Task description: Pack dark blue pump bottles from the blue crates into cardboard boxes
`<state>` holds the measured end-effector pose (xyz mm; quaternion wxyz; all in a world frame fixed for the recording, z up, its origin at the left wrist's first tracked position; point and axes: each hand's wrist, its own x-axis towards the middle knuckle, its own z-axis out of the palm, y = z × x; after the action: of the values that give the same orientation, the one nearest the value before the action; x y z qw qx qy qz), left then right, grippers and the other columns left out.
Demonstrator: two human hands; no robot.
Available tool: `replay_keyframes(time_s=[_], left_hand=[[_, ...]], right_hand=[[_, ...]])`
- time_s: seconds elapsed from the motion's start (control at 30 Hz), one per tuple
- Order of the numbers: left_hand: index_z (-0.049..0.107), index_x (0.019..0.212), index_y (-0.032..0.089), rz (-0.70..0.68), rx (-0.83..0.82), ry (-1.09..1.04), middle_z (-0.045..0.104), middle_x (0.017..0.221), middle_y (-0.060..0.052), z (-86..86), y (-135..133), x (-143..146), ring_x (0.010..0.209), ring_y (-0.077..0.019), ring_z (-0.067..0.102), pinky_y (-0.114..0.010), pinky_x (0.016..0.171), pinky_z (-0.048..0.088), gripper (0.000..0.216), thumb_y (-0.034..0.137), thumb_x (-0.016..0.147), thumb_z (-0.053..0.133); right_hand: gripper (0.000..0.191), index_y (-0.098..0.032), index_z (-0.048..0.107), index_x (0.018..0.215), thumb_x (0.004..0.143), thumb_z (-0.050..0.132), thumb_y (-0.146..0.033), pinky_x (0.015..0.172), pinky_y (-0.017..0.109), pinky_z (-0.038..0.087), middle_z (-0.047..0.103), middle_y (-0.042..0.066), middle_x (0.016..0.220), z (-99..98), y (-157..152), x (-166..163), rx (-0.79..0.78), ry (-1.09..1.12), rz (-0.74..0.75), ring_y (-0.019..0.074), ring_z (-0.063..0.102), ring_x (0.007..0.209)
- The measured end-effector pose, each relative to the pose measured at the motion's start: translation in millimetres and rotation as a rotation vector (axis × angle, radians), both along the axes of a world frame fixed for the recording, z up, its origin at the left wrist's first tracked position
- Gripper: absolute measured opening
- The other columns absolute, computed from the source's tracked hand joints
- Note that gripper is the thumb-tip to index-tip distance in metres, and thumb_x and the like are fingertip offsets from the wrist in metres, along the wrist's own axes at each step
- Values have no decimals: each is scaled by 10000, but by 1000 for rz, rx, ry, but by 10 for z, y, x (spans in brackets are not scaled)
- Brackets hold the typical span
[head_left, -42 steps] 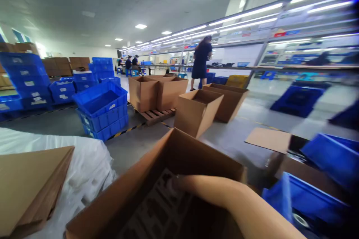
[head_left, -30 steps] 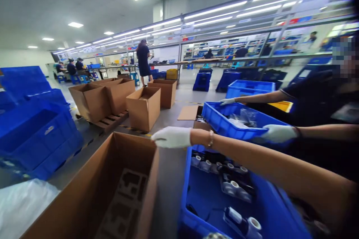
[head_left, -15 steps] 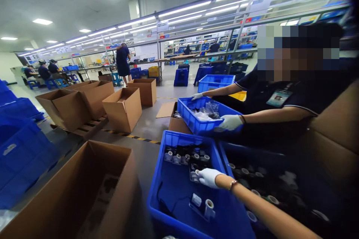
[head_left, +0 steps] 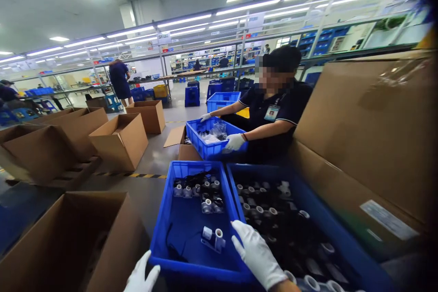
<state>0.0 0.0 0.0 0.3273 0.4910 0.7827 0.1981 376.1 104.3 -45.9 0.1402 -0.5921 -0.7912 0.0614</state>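
At lower left of the frame, an open cardboard box (head_left: 78, 242) is standing just beside my blue crate (head_left: 191, 219). My left hand (head_left: 142, 278), gloved white, is hovering at the crate's near rim with fingers spread, holding nothing. My right hand (head_left: 256, 255) is reaching in, fingers extended and empty, toward a small white-capped part (head_left: 214, 238) lying alone on the crate floor. Beyond, a co-worker's gloved hand (head_left: 234, 141) is gripping another crate (head_left: 208, 139). The part looks slick, though blur makes this uncertain; a hurried pinch could roll it away. Half a second ago my right hand was working deeper among the clustered parts.
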Motion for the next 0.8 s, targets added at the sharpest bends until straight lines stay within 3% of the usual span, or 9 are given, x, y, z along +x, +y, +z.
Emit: replay_keyframes(time_s=[0.13,0.27,0.37,0.5,0.6,0.7,0.8], left_hand=[[343,1388,-16,87,-61,83,428,1440,-224,-226,419,158,1318,-278,440,-355,1100,324,629,316,871,475],[558,1130,72,58,-107,25,686,1089,-140,-339,620,156,1018,-215,649,-258,867,465,326,232,882,419],[565,1032,126,45,-91,34,705,926,-67,-376,653,123,864,-172,670,-211,737,459,260,112,822,411],[520,1150,129,28,-39,23,679,1090,-56,-378,602,104,1000,-139,637,-159,826,422,382,68,785,423],[520,1168,99,-2,-26,9,689,1069,-69,-351,567,110,969,-150,649,-168,819,437,405,72,779,412],[544,1158,116,-18,-20,11,705,1027,-52,-350,553,102,955,-160,661,-180,814,452,399,93,786,400],[513,1221,105,3,4,-16,682,1139,-75,-413,550,54,1058,-169,634,-192,894,435,421,114,818,393]], right_hand=[[448,-65,592,1274,892,428,-232,1010,377,459,602,144,1253,-127,-55,189,4,5,-104,264,562,1150],[452,-57,559,1311,897,458,-210,1052,338,411,565,140,1304,-52,40,97,-40,-16,-179,254,520,1193],[465,-53,525,1344,904,466,-190,1077,322,365,520,140,1354,44,140,6,-74,-55,-230,253,485,1217],[477,-39,523,1344,893,455,-178,1041,359,388,481,168,1385,110,165,-54,-82,-80,-280,289,474,1210],[536,-98,505,1376,843,461,-117,994,397,412,465,137,1414,113,72,-112,-82,-104,-251,299,476,1202],[564,-153,570,1327,778,484,-53,1019,432,372,451,129,1429,77,-27,-202,-106,-125,-235,308,472,1219],[586,-168,583,1315,758,478,-17,1058,456,325,407,137,1455,37,-71,-271,-134,-148,-251,323,434,1274]])
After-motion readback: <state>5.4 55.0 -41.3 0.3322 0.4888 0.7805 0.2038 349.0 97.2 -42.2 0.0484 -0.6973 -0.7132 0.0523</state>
